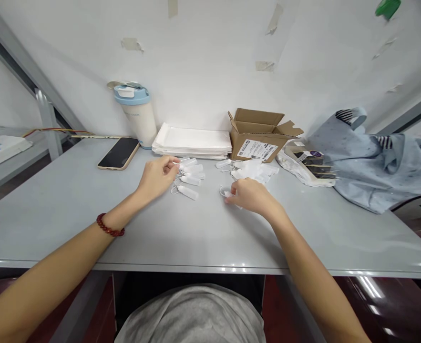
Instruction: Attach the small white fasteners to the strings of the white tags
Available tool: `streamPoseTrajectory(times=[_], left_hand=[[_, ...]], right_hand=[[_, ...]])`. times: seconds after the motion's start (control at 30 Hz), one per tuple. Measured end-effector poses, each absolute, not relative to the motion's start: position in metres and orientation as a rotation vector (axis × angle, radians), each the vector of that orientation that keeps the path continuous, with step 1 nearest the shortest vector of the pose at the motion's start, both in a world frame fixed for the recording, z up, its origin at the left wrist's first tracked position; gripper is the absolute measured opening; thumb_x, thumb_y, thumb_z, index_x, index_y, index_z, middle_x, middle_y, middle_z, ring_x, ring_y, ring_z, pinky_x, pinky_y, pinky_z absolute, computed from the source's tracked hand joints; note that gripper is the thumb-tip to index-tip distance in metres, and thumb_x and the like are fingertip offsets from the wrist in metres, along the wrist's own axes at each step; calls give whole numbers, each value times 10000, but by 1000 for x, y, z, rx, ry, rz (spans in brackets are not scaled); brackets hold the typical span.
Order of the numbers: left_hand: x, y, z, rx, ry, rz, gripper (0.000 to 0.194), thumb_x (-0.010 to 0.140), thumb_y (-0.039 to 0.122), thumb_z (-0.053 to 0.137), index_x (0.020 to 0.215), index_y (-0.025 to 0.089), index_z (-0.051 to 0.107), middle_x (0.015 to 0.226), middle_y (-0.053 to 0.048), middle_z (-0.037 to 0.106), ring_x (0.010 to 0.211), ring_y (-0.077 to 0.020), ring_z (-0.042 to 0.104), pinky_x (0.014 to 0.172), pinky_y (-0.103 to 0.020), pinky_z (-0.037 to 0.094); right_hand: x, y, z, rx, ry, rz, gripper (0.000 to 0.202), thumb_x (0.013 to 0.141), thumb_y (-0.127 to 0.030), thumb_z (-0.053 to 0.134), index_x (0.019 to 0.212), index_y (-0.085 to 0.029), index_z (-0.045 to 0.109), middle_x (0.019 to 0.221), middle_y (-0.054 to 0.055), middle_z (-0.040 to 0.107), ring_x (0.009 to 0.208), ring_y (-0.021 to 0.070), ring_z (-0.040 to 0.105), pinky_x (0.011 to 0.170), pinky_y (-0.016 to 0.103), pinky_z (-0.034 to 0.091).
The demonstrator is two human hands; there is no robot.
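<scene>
Several small translucent white tubes with thin string loops (189, 192) lie in a loose, fanned group left of the middle. At the upper left edge of that group, my left hand (158, 177) has its fingers bent and pinched at the end of one tube. My right hand (252, 194) is closed on another looped tube (227, 193) low over the table, with its palm down and most of the tube hidden under the fingers. Just beyond the right hand lies a heap of similar tubes (249, 167), and a single tube (223, 164) lies at its left side.
Behind the tubes are a stack of white envelopes (196, 138) and an open cardboard box (255, 143). A phone (119, 153) and a blue-lidded cup (138, 116) stand at the left. To the right are a small packaged tray (310, 166) and a light-blue cloth bag (367, 157).
</scene>
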State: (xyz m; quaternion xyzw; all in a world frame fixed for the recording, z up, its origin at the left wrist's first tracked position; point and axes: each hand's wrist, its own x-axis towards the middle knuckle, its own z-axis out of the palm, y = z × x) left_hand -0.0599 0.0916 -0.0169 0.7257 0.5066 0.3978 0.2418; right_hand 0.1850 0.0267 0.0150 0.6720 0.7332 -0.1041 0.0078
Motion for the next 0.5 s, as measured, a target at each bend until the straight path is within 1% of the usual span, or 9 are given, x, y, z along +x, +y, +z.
streamPoseTrajectory(times=[0.1,0.2,0.3,0.4,0.5], left_hand=[[-56,83,-13,2039,1306,1035,252,813,319,533,964,154,647,728,-25,662,570,-147,596,597,-268,468],[-51,75,-11,2133,1201,952,270,830,339,537,990,154,650,766,-35,674,613,-149,601,588,-256,460],[-45,69,-10,2239,1122,900,308,840,339,541,1054,142,644,809,-46,686,682,-157,617,594,-243,458],[-42,66,-12,2321,1073,877,327,856,317,532,1108,133,629,820,-44,685,677,-147,609,589,-237,456],[-41,65,-17,2391,1024,887,331,882,315,512,1135,132,621,822,-42,684,669,-143,602,601,-244,463]], right_hand=[[182,26,15,2130,2432,-367,114,761,-276,619,709,-176,637,675,47,632,618,168,550,508,257,298],[179,25,14,2185,2575,-374,121,786,-262,579,770,-164,648,683,27,613,616,143,520,531,249,305],[176,25,10,2205,2684,-341,139,789,-263,585,804,-145,658,737,34,606,648,140,511,574,251,333],[175,25,5,2164,2772,-373,144,794,-253,593,829,-134,668,810,54,606,693,144,528,620,254,361],[173,24,4,2103,2827,-447,134,804,-250,593,823,-139,665,836,63,604,714,145,541,635,252,373]])
